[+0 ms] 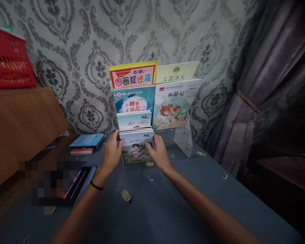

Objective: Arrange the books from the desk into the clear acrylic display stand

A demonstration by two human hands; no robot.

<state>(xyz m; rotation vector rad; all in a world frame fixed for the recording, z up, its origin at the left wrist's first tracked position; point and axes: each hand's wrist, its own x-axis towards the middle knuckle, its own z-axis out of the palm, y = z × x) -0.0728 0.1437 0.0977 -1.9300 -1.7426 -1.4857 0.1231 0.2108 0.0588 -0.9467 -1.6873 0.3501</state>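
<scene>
A picture book [136,154] with a seated figure on its cover stands in the lowest front tier of a clear stepped book stand [179,138]. My left hand [112,151] grips its left edge, thumb on the front cover and fingers behind. On the opposite edge my right hand [158,152] holds it the same way. More thin books are packed just behind it; how many are between my hands I cannot tell. Above rise a pale blue book [134,120], a blue carp book [134,98] and a red-and-yellow book [132,76].
At the stand's right are a white illustrated book [176,105] and a pale green one [176,73]. A small book stack [86,140] and a dark-covered book [77,186] lie left on the blue-grey cloth [167,210]. A wooden cabinet [22,125] carries a red basket [10,57]; a curtain [246,112] hangs right.
</scene>
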